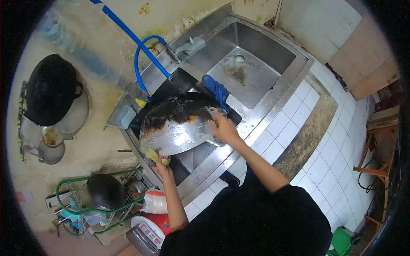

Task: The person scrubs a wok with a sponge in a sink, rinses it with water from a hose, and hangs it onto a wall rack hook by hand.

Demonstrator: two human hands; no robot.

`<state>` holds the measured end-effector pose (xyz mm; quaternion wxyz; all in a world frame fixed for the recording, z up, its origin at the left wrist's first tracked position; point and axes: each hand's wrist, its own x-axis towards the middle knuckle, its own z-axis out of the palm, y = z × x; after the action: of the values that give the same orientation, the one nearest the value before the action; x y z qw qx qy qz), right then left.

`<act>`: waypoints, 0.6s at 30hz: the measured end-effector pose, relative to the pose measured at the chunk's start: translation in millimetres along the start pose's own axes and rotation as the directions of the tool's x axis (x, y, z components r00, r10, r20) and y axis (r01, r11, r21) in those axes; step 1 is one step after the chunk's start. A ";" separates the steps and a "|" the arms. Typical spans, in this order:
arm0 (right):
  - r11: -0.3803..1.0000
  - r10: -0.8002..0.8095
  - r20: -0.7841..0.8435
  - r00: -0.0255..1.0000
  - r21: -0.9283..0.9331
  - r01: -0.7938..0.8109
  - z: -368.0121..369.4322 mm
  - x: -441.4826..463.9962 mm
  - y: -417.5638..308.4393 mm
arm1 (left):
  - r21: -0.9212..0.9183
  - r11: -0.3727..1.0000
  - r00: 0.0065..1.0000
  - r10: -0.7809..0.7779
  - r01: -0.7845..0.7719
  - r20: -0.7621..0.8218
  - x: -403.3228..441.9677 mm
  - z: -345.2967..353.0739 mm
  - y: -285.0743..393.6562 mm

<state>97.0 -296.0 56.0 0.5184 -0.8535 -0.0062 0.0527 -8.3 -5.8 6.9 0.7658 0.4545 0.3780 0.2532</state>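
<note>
A large metal wok (181, 132), scorched black and brown on part of its surface and shiny on the rest, lies tilted over the left sink basin (185, 164). My right hand (224, 129) is closed on its right edge, near a looped handle (216, 143). At the lower left rim, my left hand (163, 167) holds a yellow sponge (151, 155). Beside those fingers is a grey scouring pad (150, 162); whether I grip it too is unclear. A blue hose (141, 45) ends above the wok, and a blue cloth (217, 90) hangs over the divider.
The right sink basin (256, 55) has a brownish stain near its drain. A faucet (191, 47) stands behind the divider. Black and metal pans, including a black wok (52, 89), hang on the left wall. Below them is a green-edged dish rack (81, 210). White tiles (329, 145) cover the floor.
</note>
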 end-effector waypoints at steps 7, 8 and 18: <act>0.999 -0.029 0.123 0.992 -0.028 0.032 -10.2 25.4 10.6 | 0.086 0.996 0.999 0.036 -0.036 0.004 -2.3 4.5 2.2; 0.997 0.037 0.168 0.985 0.060 -0.048 -30.2 29.6 8.3 | 0.083 0.996 0.999 0.033 -0.032 -0.015 0.9 -1.9 -0.2; 0.999 0.036 0.030 0.999 0.019 -0.037 -9.3 11.4 22.9 | 0.174 0.985 0.998 -0.001 0.012 -0.065 -10.2 9.6 6.7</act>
<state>108.3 -314.0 39.0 0.5257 -0.8474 0.0022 0.0747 -6.8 -15.0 19.3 0.7113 0.5100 0.4248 0.2314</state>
